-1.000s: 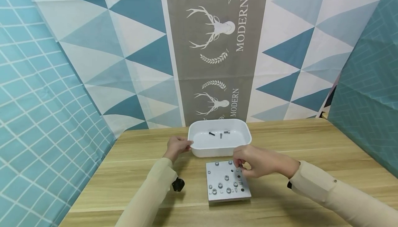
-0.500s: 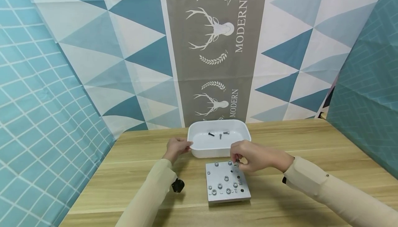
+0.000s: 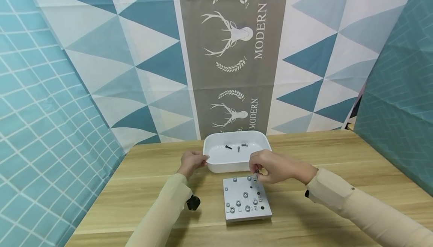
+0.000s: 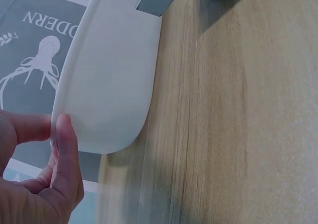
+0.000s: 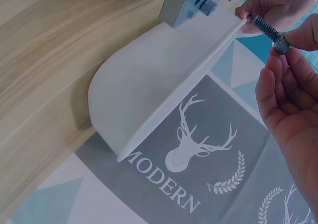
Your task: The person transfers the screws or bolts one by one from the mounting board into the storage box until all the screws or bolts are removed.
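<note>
In the head view, the left hand (image 3: 191,161) pinches the white tray (image 3: 236,157) at its 8 o'clock side. The tray sits at 12 o'clock from the metal block (image 3: 235,194). At the block's 1 o'clock corner, the right hand (image 3: 279,167) holds a bolt (image 3: 256,175), mostly hidden by its fingers. That hand covers a bit of the tray's rim too. A second ago it was lower, by the holes on the block's 3 o'clock side; it has moved up toward 11 o'clock. The left hand has stayed put.

In the left wrist view, the tray and block run off the top at 12 o'clock.

In the right wrist view, thumb and fingers grip the bolt's head at 2 o'clock; the picture's edge cuts off part of the thumb.
</note>
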Tool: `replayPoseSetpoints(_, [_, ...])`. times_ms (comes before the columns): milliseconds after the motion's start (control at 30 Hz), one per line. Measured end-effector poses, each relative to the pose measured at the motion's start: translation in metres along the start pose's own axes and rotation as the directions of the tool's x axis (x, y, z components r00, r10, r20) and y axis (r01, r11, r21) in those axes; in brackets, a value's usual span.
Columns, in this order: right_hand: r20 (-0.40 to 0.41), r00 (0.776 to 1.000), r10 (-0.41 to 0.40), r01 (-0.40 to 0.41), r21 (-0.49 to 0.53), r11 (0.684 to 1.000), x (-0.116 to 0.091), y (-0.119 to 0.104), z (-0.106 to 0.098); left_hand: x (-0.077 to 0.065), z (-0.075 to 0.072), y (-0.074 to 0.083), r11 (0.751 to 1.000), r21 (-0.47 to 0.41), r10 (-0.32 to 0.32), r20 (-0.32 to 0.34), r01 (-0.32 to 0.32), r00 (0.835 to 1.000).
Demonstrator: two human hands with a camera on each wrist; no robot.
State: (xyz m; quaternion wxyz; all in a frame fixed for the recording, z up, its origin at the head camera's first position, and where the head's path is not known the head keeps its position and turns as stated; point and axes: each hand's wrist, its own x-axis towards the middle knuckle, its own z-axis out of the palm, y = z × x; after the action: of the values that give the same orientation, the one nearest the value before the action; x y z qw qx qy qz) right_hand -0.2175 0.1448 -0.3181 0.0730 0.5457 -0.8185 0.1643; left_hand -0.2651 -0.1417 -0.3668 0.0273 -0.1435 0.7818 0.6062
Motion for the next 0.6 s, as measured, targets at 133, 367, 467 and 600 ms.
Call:
replayPoseSetpoints(133, [0.005,1.0,0.027,-0.027,-0.004,1.0,-0.001,0.002,-0.002,-0.001,-0.001,0.001,1.0,-0.009,-0.001,0.009,0.001,1.0])
replayPoseSetpoints(367, [0.027,0.997,0.071,-0.072,0.013,0.997,-0.002,0.004,-0.002,-0.001,0.0,0.001,1.0,-0.023,0.012,0.023,-0.012,1.0])
replayPoseSetpoints(467, [0.015,0.997,0.069,-0.069,0.01,0.998,-0.001,0.006,-0.002,-0.001,-0.001,0.001,1.0,-0.012,0.016,0.021,-0.016,1.0])
replayPoseSetpoints(600, [-0.012,0.998,0.062,-0.062,-0.005,0.998,0.0,0.012,-0.003,0.0,-0.001,0.001,1.0,0.002,0.017,0.021,-0.017,1.0])
